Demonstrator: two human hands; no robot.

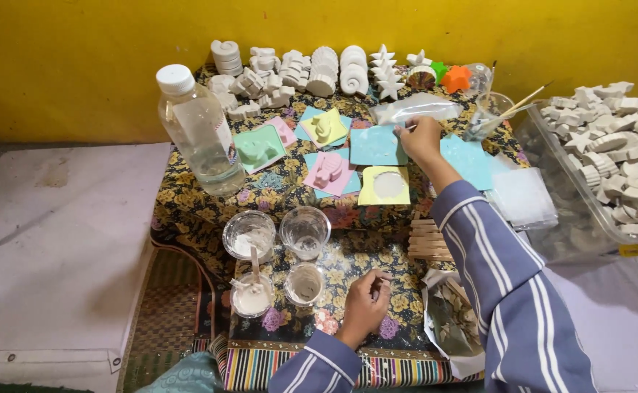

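Observation:
My right hand (pixel 419 138) reaches across the small floral-covered table (pixel 188 211) and pinches the edge of a light blue mould sheet (pixel 374 145). My left hand (pixel 366 300) rests near the table's front edge with its fingers curled; whether it holds something small I cannot tell. Coloured moulds lie around the blue one: a yellow one with a white round filling (pixel 386 185), a pink one (pixel 328 173), a green one (pixel 258 149) and another yellow one (pixel 323 126). To the left of my left hand stand four clear cups (pixel 304 231) with white plaster residue, one holding a wooden stick (pixel 254 263).
A large clear water bottle (pixel 199 131) stands at the table's left. White plaster figures (pixel 312 71) line the back. A clear bin of plaster shapes (pixel 610 160) sits at the right, beside a cup with brushes (pixel 495 109). Wooden sticks (pixel 428 240) and a foil bag (pixel 446 324) lie nearby.

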